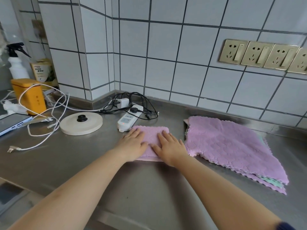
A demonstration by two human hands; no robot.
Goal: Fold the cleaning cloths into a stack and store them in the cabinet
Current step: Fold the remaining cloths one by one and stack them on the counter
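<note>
A folded purple cloth [153, 132] lies on the steel counter [74, 156] in the middle of the view. My left hand [132, 144] presses flat on its left half with straight fingers. My right hand [171, 146] lies flat on its right half, fingers straight too. To the right sits a pile of unfolded cloths [232, 146], purple on top with a green one [272, 181] peeking out at the lower right corner. No cabinet is in view.
A white power strip [128, 119] with black cables touches the cloth's far left corner. A round kettle base [81, 123], white cable [43, 128], phone [13, 122], yellow box [29, 95] and spray bottle [16, 63] stand at the left. Wall sockets [262, 55] are at the right.
</note>
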